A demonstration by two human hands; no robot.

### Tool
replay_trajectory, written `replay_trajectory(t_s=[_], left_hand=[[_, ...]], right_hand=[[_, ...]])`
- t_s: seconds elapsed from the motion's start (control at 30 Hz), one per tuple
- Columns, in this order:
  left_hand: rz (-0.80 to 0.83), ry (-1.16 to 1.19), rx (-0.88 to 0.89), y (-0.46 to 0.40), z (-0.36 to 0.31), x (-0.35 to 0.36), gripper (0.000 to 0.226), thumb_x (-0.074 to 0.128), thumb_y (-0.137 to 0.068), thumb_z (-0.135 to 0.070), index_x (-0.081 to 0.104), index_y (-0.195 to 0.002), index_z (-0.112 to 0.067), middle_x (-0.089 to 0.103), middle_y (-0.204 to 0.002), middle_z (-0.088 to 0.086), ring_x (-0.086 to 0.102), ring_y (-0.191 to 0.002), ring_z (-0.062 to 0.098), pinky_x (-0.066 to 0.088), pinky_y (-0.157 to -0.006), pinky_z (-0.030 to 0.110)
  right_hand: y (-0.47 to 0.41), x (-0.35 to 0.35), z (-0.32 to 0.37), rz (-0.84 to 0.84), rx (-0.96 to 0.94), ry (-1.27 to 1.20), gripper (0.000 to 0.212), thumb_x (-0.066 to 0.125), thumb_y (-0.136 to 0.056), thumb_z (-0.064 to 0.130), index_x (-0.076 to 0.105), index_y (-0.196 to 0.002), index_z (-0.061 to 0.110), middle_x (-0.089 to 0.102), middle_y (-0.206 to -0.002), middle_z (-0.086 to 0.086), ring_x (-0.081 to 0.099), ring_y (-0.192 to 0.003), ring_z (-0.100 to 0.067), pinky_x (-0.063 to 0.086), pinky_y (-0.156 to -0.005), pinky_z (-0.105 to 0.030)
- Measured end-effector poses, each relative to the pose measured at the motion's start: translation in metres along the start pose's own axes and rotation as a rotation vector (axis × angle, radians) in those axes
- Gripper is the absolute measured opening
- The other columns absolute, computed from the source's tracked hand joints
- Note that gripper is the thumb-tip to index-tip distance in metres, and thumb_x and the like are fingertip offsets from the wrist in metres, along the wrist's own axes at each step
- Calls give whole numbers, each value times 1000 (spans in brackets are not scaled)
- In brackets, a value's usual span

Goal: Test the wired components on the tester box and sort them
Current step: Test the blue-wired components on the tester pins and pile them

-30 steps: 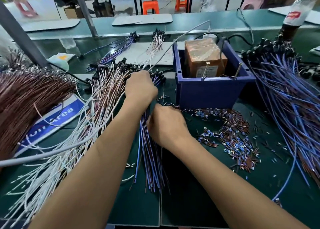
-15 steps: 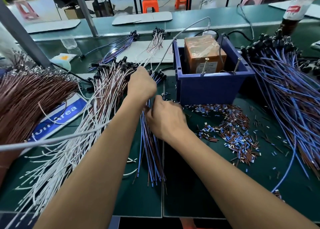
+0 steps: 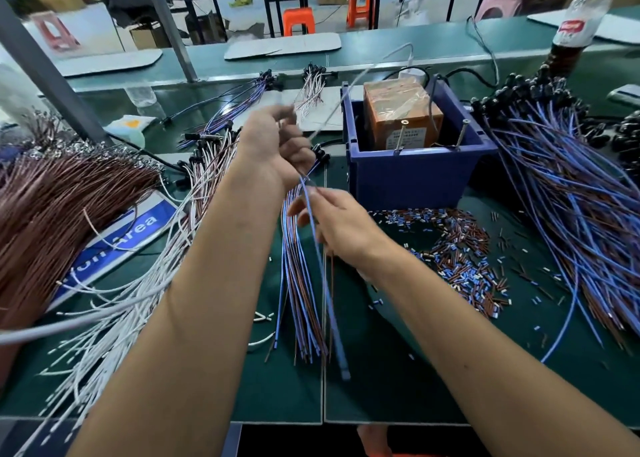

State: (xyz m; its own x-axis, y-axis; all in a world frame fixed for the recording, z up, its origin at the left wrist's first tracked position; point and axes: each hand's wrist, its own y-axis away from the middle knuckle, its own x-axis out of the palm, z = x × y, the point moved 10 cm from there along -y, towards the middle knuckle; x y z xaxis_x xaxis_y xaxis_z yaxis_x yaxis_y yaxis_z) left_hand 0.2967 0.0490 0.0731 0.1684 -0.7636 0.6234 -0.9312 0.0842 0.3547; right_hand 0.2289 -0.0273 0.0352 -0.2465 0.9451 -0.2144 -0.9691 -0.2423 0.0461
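A green desk in a workshop carries one blue box. Left of it, the left hand and right hand each pinch one blue wire. Two orange stools stand beyond.

a blue-and-brown wired component hangs lifted above the green mat, its top end in the left hand, its wires running down past the right hand, whose fingers pinch them. under it a flat bundle of like wires lies fanned. the tester box, orange-brown and wrapped in film, sits inside a blue bin.
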Motion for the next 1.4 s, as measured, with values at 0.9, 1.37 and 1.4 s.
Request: replay_trajectory(t_s=[0.9,1.37,1.4], left_hand=[[711,-477,152,53,78,63,41,40,-106,-40,49,-78,-13,15,-56,-5,9,-49,9,7,-48,26],[537,-1048,525,41,108,76,34,90,-71,-27,62,-88,-17,77,-80,8,76,-79,34,61,-76,57],[529,-1048,520,40,109,73,35,90,-70,-27,62,-86,-17,76,-79,9,75,-78,35,62,-76,56]], right_hand=[[55,-186,-20,-311,-305,-650,35,52,-107,20,72,-80,13,44,-58,2,33,-53,-12,28,-46,-22],[54,-168,-16,-399,-347,-305,32,67,-101,27,70,-70,20,53,-54,6,43,-47,-8,36,-46,-22],[55,-166,-14,-392,-368,-294,31,67,-100,26,71,-71,20,57,-56,7,47,-50,-7,40,-48,-21]])
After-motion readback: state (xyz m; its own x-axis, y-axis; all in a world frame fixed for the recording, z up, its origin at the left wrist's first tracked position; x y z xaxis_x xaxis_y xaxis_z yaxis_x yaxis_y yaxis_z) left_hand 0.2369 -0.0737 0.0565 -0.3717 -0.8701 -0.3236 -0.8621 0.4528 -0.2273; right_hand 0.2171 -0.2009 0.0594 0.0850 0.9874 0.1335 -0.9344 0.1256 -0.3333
